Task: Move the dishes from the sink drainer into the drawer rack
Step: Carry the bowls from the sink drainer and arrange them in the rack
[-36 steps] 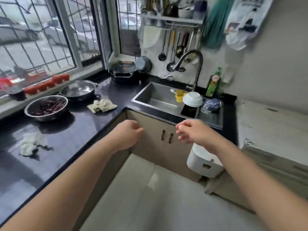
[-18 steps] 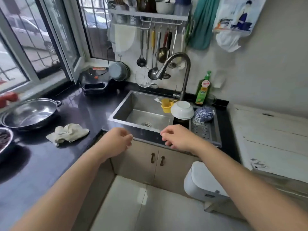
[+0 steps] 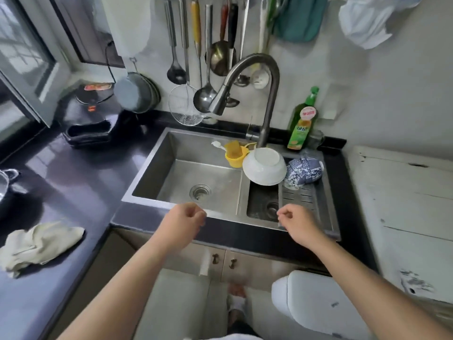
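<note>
My left hand and right hand hover, fingers loosely curled and holding nothing, over the sink front edge; white bowl and patterned bowl sit upturned at the drainer back; bottle label unreadable.

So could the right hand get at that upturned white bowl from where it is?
Probably yes. The right hand hovers empty at the sink's front edge, and only open drainer lies between it and the white bowl.
</note>
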